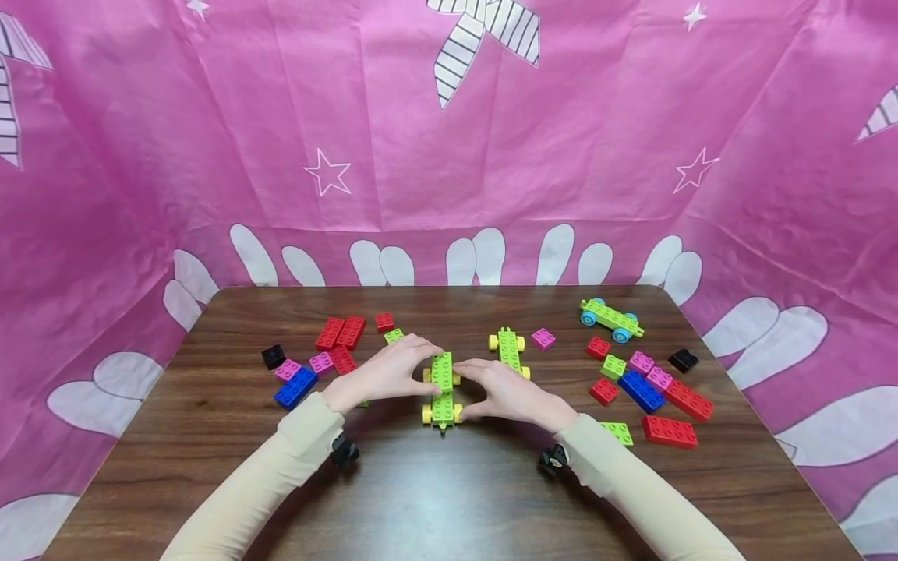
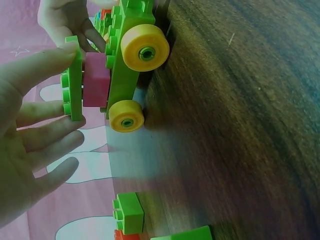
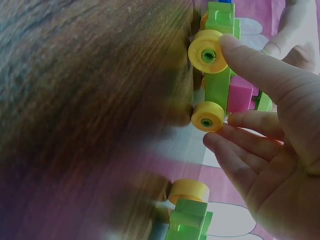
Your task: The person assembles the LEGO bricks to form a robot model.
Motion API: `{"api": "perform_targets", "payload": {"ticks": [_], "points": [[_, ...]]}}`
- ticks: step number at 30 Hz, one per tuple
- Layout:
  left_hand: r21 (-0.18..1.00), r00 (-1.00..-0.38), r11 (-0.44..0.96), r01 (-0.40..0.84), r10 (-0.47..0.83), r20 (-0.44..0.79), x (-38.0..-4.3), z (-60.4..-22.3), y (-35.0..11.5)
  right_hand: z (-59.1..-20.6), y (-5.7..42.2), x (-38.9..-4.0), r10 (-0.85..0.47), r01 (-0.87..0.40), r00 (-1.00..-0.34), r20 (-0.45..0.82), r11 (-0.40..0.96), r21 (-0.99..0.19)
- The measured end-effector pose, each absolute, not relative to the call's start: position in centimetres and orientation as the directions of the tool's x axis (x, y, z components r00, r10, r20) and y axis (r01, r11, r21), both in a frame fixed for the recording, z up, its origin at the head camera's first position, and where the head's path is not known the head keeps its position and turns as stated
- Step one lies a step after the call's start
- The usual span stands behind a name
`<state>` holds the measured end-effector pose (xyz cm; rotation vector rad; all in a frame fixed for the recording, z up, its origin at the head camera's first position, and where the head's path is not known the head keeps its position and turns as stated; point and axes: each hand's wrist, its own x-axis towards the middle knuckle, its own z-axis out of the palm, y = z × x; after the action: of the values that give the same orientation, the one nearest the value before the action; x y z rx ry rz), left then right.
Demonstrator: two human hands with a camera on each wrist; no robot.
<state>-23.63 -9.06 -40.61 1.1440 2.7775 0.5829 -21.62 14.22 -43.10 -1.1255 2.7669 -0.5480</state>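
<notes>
In the middle of the table stands a toy car base (image 1: 443, 411), lime green with yellow wheels. A pink brick (image 2: 96, 80) sits on its studs, seen in both wrist views. Above that brick is a flat lime green building block (image 1: 442, 371), and my left hand (image 1: 386, 374) pinches it end to end between thumb and fingers. My right hand (image 1: 514, 393) grips the car base from the right, its thumb on one yellow wheel (image 3: 207, 52) and fingertips at the other wheel (image 3: 207, 117) on that side.
Right of the hands stands another yellow-wheeled car base (image 1: 508, 348); a blue-wheeled one (image 1: 610, 318) is at the back right. Red, pink, green, black and blue bricks lie on both sides, including a blue brick (image 1: 296, 387) left and a red brick (image 1: 669, 431) right.
</notes>
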Motion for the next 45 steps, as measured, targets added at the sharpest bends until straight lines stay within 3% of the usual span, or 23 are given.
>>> {"api": "perform_targets", "payload": {"ticks": [19,33,45], "points": [[0.343,-0.701,0.645,0.683,0.711,0.057,-23.66,-40.45,-8.84,-43.19,14.24,-21.69,-0.684,-0.642,-0.729,0.019,0.674,-0.366],[0.375,-0.726,0.658,0.653,0.685,0.061,-23.56,-40.49,-8.85,-42.94,14.0,-21.69,-0.681,-0.632,-0.732,0.002,0.678,-0.376],[0.265,-0.697,0.654,0.709,0.708,0.118,-23.3,-40.34,-8.56,-43.09,14.1,-21.75,-0.678,-0.63,-0.735,0.002,0.682,-0.372]]}}
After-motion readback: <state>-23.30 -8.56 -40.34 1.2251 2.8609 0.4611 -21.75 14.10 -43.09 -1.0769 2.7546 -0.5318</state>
